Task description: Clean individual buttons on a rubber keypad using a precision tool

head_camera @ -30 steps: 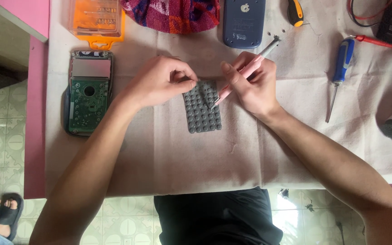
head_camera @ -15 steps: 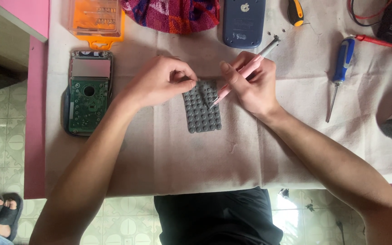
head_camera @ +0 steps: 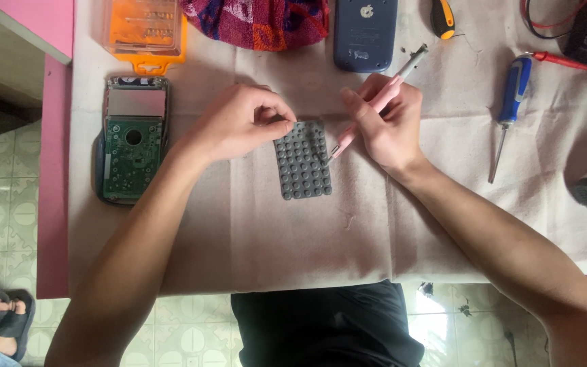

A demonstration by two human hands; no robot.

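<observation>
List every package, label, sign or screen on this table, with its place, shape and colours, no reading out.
Bit case: far left corner of the table, rectangular clear orange plastic box with a tab on its near edge.
Display panel: top of the opened device at the left, a plain grey rectangle above the green circuit board.
Logo mark: small pale emblem on the dark blue back cover, far centre.

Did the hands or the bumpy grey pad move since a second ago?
Almost nothing changed. The left hand still pinches the top edge of the grey rubber keypad with rows of round bumps, and the right hand still holds the thin pink pen-shaped tool with its tip on the pad. The green circuit board in its dark case and the blue-handled screwdriver lie where they were.
</observation>
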